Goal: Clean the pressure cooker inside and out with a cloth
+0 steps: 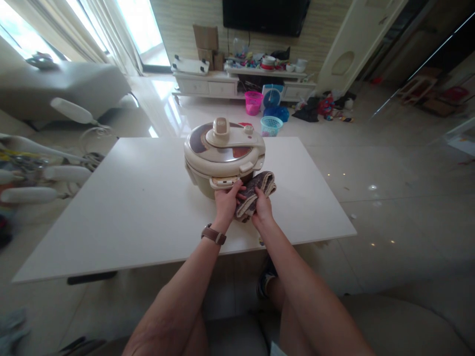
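A cream pressure cooker (222, 153) with a brown-and-silver lid stands in the middle of the white table (141, 207). Just in front of it, to its right, both hands hold a folded dark patterned cloth (256, 190) with a beige underside. My left hand (227, 201), with a brown watch at the wrist, grips the cloth's left side and lies against the cooker's front handle. My right hand (262, 207) is closed on the cloth's near end from below.
A grey sofa (63, 86) and a white drying rack (44, 173) are to the left. Beyond the table are pink and blue baskets (254, 102) on the shiny floor, a low white cabinet (222, 84) with clutter, and a wall-mounted TV.
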A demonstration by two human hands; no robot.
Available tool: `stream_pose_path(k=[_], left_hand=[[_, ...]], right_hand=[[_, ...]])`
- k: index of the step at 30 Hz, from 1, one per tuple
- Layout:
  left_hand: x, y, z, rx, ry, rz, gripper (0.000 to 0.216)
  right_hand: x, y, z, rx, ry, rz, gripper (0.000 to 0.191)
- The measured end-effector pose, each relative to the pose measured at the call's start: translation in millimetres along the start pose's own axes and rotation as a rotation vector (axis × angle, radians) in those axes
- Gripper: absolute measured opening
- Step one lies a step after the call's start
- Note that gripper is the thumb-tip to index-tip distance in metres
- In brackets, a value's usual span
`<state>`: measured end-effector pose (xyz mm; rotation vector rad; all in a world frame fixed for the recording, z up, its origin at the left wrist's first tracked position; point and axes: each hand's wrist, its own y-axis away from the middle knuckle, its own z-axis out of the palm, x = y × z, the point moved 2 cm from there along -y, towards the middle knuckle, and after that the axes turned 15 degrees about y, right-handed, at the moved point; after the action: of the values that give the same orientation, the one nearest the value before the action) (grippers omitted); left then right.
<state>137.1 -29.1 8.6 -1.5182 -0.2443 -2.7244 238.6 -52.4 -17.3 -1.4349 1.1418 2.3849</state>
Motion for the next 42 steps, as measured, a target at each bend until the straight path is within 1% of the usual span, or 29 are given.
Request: stream_pose_path(k=[6, 9, 11, 15, 19, 22, 25, 27, 29, 30, 33, 35, 37, 39, 42], left_hand=[[1.1, 2.4, 1.7, 0.012, 0.041, 0.008, 0.037], [6.3, 3.7, -5.5, 0.031, 0.048, 0.009, 0.035], [12.1, 3.9, -15.7, 0.056, 0.039, 0.014, 0.034], [29.8, 1.0, -43.8, 0.096, 0.02, 0.01, 0.03], [53.5, -7.8, -72.1, 0.18, 0.09, 0.037, 0.022], [68.8, -16.7, -89.4, 0.282, 0.158, 0.092, 0.019], [74.7, -20.8, -99.1, 0.38, 0.183, 0.204, 0.018], [71.0, -18.0, -98.4, 0.427, 0.161, 0.261, 0.022], [61.7, -11.9, -90.1, 0.418, 0.109, 0.233, 0.031], [55.6, -8.6, -83.5, 0.387, 0.076, 0.185, 0.037], [36.9, -1.5, -58.9, 0.215, -0.001, 0.015, 0.048], [27.4, -0.8, -45.0, 0.158, -0.018, -0.043, 0.049], [21.2, -3.0, -34.7, 0.126, -0.018, -0.067, 0.047], [18.3, -6.1, -28.1, 0.107, 0.002, -0.072, 0.044], [18.2, -8.6, -23.5, 0.107, 0.045, -0.068, 0.038]], right_hand=[[-6.7, 0.5, -3.5, 0.016, -0.019, 0.005, 0.018], [-9.9, -2.1, -8.0, 0.037, -0.029, 0.001, 0.019], [-10.6, -5.1, -11.5, 0.047, -0.027, 0.002, 0.021], [-9.7, -10.4, -17.3, 0.041, -0.025, 0.009, 0.022], [-9.1, -10.7, -17.8, 0.026, -0.047, 0.018, 0.022], [-7.9, -9.5, -14.5, 0.029, -0.059, 0.034, 0.02], [-5.7, -9.1, -10.3, 0.031, -0.051, 0.039, 0.02], [-4.4, -9.2, -7.6, 0.032, -0.043, 0.038, 0.02], [-3.8, -9.5, -4.9, 0.038, -0.036, 0.039, 0.019], [-3.7, -9.7, -3.4, 0.042, -0.035, 0.04, 0.019], [-3.7, -11.5, 1.4, 0.059, -0.03, 0.045, 0.02], [-3.1, -13.4, 4.3, 0.061, -0.024, 0.044, 0.021], [-1.5, -15.9, 6.0, 0.049, -0.023, 0.04, 0.024], [0.9, -18.7, 5.8, 0.027, -0.026, 0.041, 0.025], [5.2, -23.0, 2.0, -0.001, -0.019, 0.055, 0.024]])
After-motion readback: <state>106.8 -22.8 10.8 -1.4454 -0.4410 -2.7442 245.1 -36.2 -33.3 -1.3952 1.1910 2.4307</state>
